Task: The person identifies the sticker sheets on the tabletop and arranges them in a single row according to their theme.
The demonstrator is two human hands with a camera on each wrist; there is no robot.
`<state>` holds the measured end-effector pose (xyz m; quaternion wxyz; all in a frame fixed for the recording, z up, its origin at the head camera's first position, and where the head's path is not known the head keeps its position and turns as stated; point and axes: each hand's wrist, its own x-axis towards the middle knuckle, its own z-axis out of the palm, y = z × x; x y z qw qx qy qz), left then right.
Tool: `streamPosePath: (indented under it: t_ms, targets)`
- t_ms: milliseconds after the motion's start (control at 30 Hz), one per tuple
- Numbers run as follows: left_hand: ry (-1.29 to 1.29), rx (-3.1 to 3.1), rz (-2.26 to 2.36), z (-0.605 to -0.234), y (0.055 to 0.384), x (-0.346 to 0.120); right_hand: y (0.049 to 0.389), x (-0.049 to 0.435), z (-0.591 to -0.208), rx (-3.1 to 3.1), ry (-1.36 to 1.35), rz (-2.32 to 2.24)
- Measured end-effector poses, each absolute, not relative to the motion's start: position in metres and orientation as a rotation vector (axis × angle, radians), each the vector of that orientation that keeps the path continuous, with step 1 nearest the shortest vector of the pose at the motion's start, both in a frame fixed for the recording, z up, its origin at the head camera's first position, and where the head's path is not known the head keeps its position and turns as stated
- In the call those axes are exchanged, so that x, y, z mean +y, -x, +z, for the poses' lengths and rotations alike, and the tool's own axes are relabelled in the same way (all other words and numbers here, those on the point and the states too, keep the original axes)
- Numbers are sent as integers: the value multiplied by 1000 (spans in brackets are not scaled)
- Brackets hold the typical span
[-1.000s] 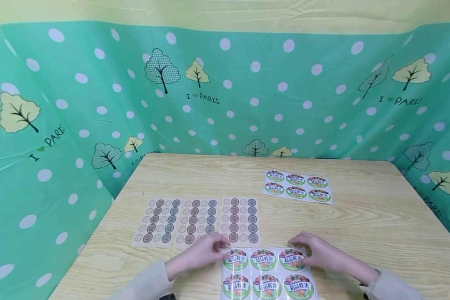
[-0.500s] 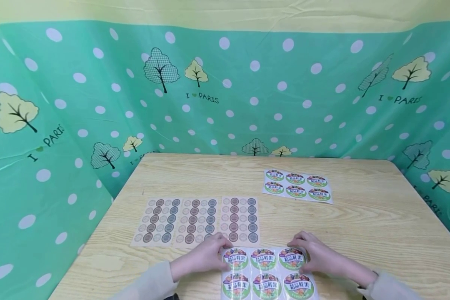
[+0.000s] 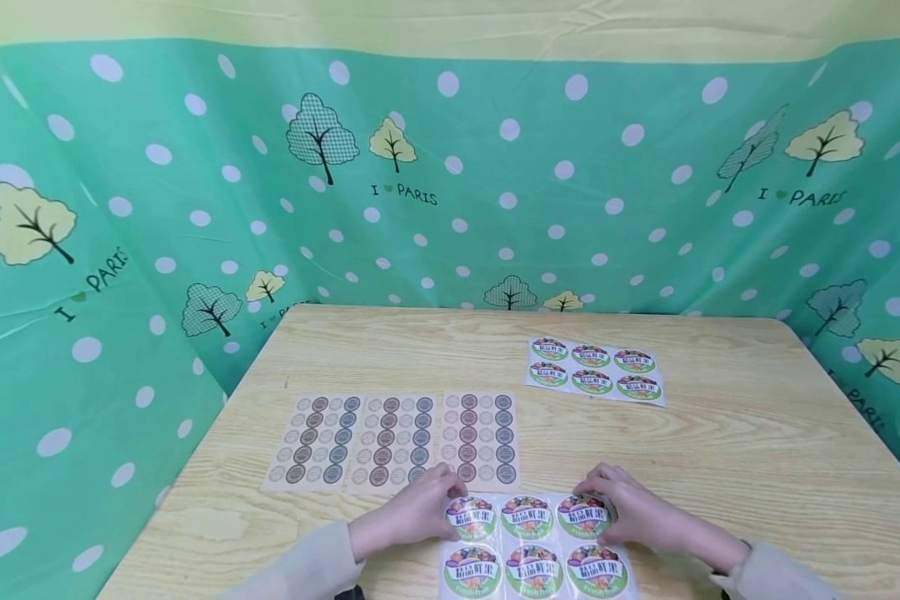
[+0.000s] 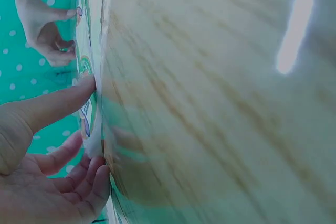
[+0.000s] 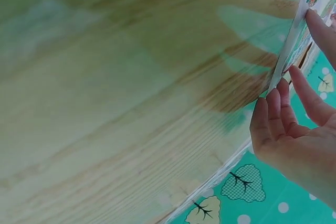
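A sheet of round fruit stickers (image 3: 531,542) lies on the table at the near edge of the head view, its bottom cut off by the frame. My left hand (image 3: 418,508) holds its far left corner, fingertips at the far edge and thumb on the left side. At the far right corner, my right hand (image 3: 637,512) holds the sheet in the same way. The left wrist view has the left thumb (image 4: 79,95) on the sheet's edge. In the right wrist view the right hand (image 5: 299,124) touches the sheet's edge (image 5: 294,38) with thumb and fingertips.
Three beige sheets of small round stickers, the left (image 3: 315,442), middle (image 3: 393,442) and right (image 3: 482,442), lie side by side beyond the left hand. Another fruit sticker sheet (image 3: 595,371) lies farther back. A green dotted curtain (image 3: 510,208) hangs behind the wooden table (image 3: 735,400).
Both hands have drawn in onto the near sheet's corners, thumbs and fingers now settled at its edges. The near sheet has hardly shifted; the other sheets stay put.
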<state>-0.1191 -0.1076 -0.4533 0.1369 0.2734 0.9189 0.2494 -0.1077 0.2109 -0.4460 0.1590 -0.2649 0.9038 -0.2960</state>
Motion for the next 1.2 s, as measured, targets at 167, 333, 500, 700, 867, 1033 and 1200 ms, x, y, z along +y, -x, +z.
streamPosePath:
  t_ms: [167, 333, 500, 700, 867, 1033, 1200]
  targets:
    - [-794, 2634, 772, -455, 121, -108, 107, 211, -445, 2550, 714, -866]
    - [-810, 2636, 780, -454, 120, -108, 107, 211, -445, 2536, 683, -870]
    - [-870, 2620, 809, -452, 120, -109, 107, 211, -445, 2530, 680, -872]
    - [-950, 2538, 950, -450, 123, -110, 108, 212, -445, 2527, 696, -888]
    - [-959, 2534, 1000, -447, 124, -110, 109, 213, -444, 2530, 681, -908]
    - [-922, 2496, 1087, -445, 125, -109, 110, 216, -444, 2522, 651, -1001]
    - [-760, 2371, 1245, -444, 128, -107, 115, 224, -442, 2405, 559, -1178]
